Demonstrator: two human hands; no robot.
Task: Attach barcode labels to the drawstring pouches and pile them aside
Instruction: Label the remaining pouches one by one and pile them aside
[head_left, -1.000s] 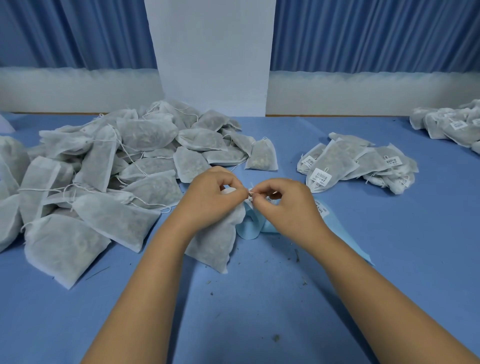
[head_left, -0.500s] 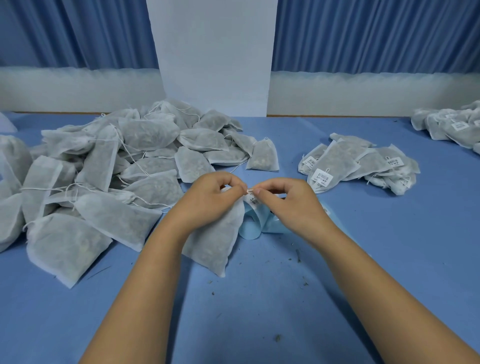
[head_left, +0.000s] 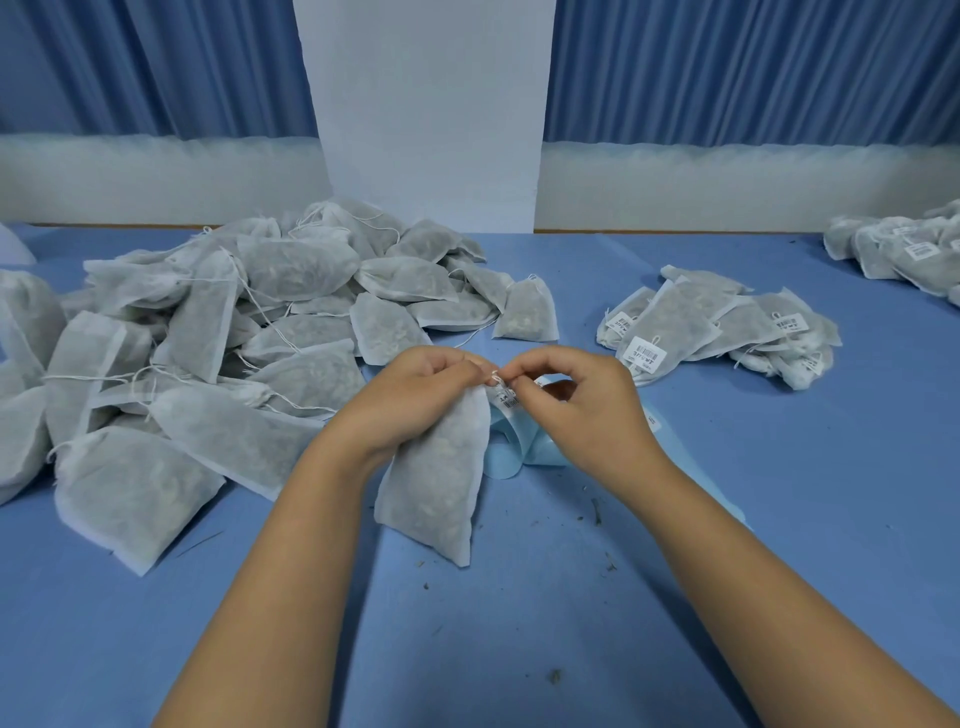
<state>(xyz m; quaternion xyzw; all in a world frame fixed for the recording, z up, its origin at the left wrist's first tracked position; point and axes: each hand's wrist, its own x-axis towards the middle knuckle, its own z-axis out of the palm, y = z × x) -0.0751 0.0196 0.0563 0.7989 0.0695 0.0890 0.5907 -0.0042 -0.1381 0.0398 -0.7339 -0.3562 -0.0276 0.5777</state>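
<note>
Now | pouch (head_left: 436, 483) held | blue table (head_left: 779, 519); specks (head_left: 596, 512), perhaps herbs | blue curtains (head_left: 727, 67)

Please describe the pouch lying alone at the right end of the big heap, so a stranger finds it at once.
On the left of the blue table lies a big heap of unlabelled pouches. At its right end, in front of the white pillar, is the lone pouch. Unlike its neighbours it lies flat on the table, with its tied neck pointing away.
</note>
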